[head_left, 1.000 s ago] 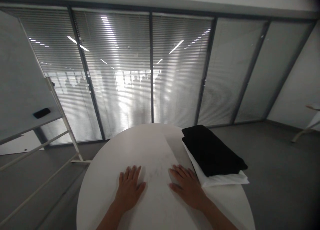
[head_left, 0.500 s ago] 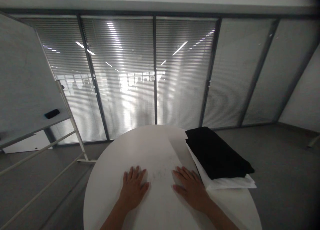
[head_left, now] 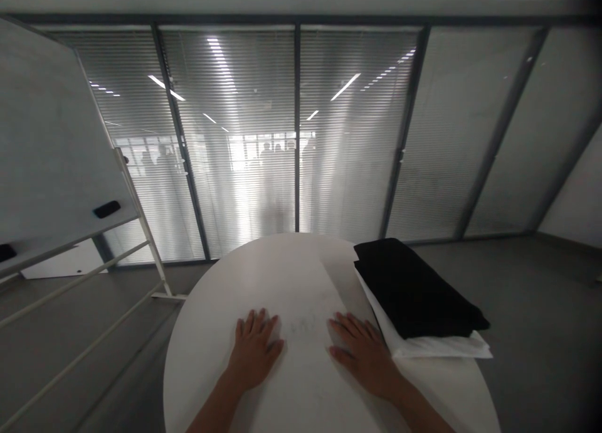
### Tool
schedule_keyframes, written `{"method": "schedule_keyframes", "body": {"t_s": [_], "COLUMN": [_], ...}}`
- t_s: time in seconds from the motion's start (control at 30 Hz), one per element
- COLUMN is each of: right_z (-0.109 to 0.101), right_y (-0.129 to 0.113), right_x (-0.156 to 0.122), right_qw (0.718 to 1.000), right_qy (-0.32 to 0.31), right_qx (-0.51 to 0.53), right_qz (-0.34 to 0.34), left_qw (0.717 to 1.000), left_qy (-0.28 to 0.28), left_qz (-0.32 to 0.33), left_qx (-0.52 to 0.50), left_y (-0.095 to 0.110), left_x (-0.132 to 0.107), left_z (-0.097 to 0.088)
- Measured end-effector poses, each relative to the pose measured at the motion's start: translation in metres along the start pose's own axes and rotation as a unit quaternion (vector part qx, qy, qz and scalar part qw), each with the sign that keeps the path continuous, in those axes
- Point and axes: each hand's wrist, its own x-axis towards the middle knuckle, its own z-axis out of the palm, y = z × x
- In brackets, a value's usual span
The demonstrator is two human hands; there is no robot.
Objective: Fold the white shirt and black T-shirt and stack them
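Observation:
Palm down on the white round table (head_left: 301, 270), my left hand (head_left: 255, 351) lies flat with its fingers spread and nothing in it. My right hand (head_left: 362, 354) rests flat on the same tabletop, fingers apart, also holding nothing. Just to the right of it is a folded black cloth (head_left: 418, 292), lying on top of a folded white piece (head_left: 442, 346) that looks like cloth or thin plastic. The stack's right corner sticks out past the table edge. Faint grey smudges mark the tabletop between my hands.
A whiteboard (head_left: 56, 150) on a wheeled-type frame stands at the left, with a black eraser-like block (head_left: 107, 209) on it. Behind the table runs a glass partition with blinds (head_left: 244, 188); blurred figures show through it. Grey floor (head_left: 540, 307) surrounds the table.
The whole view has shifted slightly, so the scene sits a little further right. Both hands stay flat in the same places on the table, and the stack has not moved.

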Motion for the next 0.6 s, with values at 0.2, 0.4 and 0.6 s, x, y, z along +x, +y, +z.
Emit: {"method": "schedule_keyframes", "body": {"t_s": [0.2,0.4,0.6], "right_z": [-0.028,-0.119,-0.133], "right_y": [0.006,0.062,0.113], "right_x": [-0.009,-0.015,0.006], "right_qw": [0.997,0.97,0.954], "right_qy": [0.016,0.223,0.128], "right_qx": [0.074,-0.051,-0.184], "right_qz": [-0.015,0.081,0.198], "left_qw": [1.0,1.0,0.999], "left_qy": [0.008,0.007,-0.018], "left_qz": [0.002,-0.01,-0.03], "left_qx": [0.005,0.021,0.039], "left_y": [0.0,0.005,0.013], "left_x": [0.0,0.003,0.004], "left_z": [0.002,0.006,0.0]}}
